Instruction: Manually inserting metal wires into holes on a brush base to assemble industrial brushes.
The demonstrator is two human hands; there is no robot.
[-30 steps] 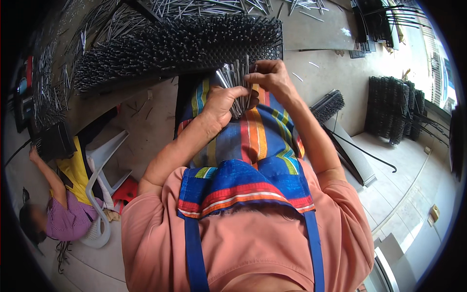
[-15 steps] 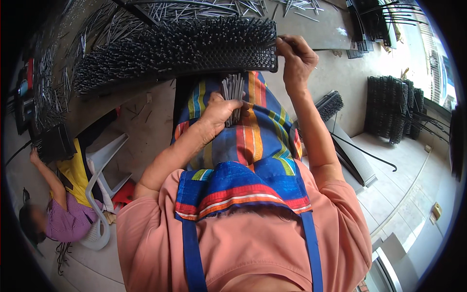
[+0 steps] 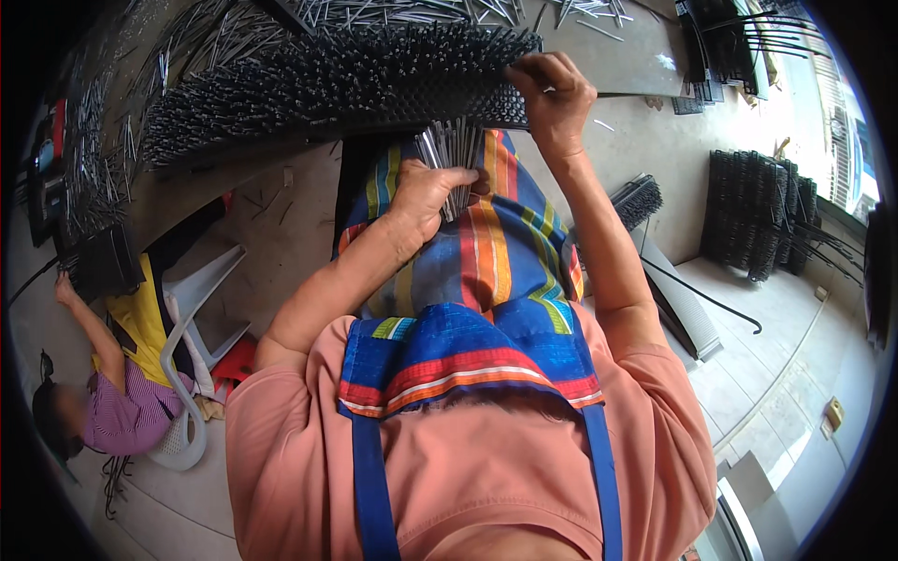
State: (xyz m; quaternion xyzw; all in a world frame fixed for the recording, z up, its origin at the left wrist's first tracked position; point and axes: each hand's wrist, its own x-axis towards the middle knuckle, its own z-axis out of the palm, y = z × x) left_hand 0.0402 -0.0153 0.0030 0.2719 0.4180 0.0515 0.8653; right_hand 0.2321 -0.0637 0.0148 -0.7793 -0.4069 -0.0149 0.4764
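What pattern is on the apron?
Striped in many colours over blue; the apron shows best in head view.

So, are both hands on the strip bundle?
No, only the left hand grips the bundle of thin strips; the right hand is raised at the right end of the black perforated panel.

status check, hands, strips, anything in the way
Left hand gripping bundle of strips over striped apron. Right hand at right end of black panel, grip unclear. Co-worker off left, apart from both hands.
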